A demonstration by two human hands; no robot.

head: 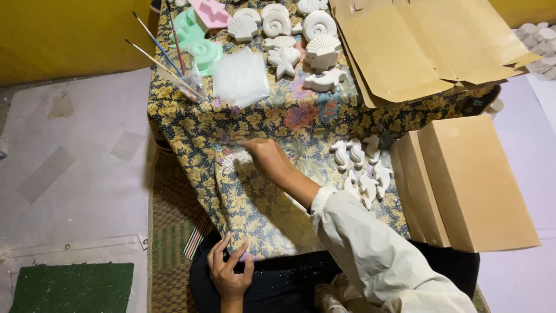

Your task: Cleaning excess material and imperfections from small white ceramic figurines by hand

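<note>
Our right hand [265, 155] lies palm down on the tabletop [260, 214], fingers curled over a small white cast piece [234, 160] that peeks out at its left edge; whether we pinch it or merely press on it we cannot tell. Our left hand [230, 272] rests nearer to us at the cloth's front edge, fingers spread and bent, holding the floral cloth [255, 124] flat and gripping nothing else.

Just right of the right hand lies a cluster of white seahorse casts [362, 168], all bare and unpainted. Beyond the hand, further up the tabletop, we see white shell and starfish casts [301, 43], likewise uncoloured, with a clear plastic bag [240, 77], a cup of brushes [188, 81] and green and pink moulds [200, 32] to their left. We judge the casting done and the colouring not begun.

Right of everything stand brown cardboard boxes [475, 185] and an opened flat carton [417, 43].

The piece under the right hand is mostly covered, so its shape stays unclear. More pale pieces at the far right corner are cut off.
</note>
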